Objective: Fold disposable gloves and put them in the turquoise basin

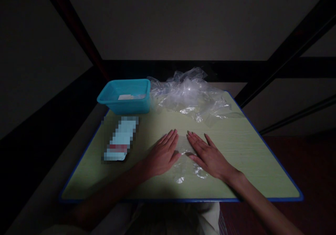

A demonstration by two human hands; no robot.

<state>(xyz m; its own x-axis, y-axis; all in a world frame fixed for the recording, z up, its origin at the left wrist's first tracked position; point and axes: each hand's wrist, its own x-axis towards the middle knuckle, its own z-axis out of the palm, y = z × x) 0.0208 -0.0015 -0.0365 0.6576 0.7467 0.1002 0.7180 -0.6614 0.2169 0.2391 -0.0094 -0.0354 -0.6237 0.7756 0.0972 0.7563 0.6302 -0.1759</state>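
A small clear plastic bag (183, 147) lies flat on the table between my hands, its near end crinkled and shiny. My left hand (164, 154) rests palm down along the bag's left side, fingers stretched forward. On the right side, my right hand (206, 154) lies palm down with fingers extended, partly over the bag's edge. Neither hand grips anything. Part of the bag is hidden under the hands.
The pale green table (252, 161) has a blue edge. A heap of loose clear plastic bags (189, 95) spreads across the back. A turquoise basket (128, 105) with a white piece inside stands back left. A pixelated phone-like object (122, 137) lies in front of it.
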